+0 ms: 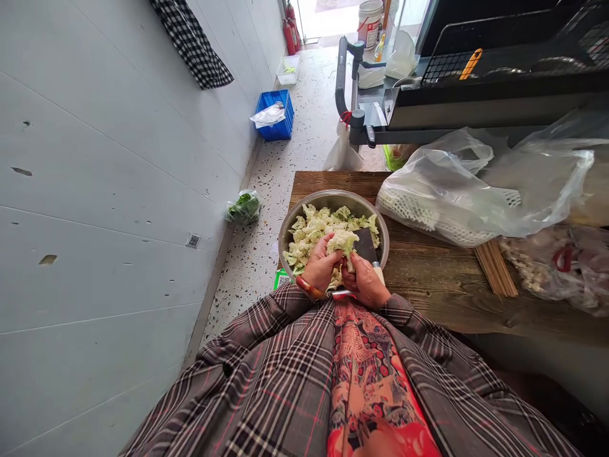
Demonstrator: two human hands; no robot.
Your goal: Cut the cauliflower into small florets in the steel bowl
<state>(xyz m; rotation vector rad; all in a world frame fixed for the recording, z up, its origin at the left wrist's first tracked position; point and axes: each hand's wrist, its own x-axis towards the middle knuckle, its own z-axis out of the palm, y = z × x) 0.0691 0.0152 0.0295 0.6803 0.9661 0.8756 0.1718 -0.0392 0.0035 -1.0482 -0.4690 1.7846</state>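
A cauliflower piece [342,241] is held between both of my hands above a wide metal bowl [384,233]. My left hand [320,268], a brown bangle at its wrist, grips the floret side with fingers curled. On the stem end, my right hand [365,280] has its thumb and fingers closed. Many cut cauliflower florets [304,233] fill the bowl below. A dark-bladed cleaver [364,244] rests on them at the right, its pale handle [379,273] beside my right hand.
The bowl stands on a wooden table [428,273]. To its right lie a clear plastic bag [442,197], wooden sticks [495,269] and another filled bag [566,266]. Bagged greens [243,208] and a blue crate [276,120] sit on the floor along the wall. A metal cart [352,95] stands beyond.
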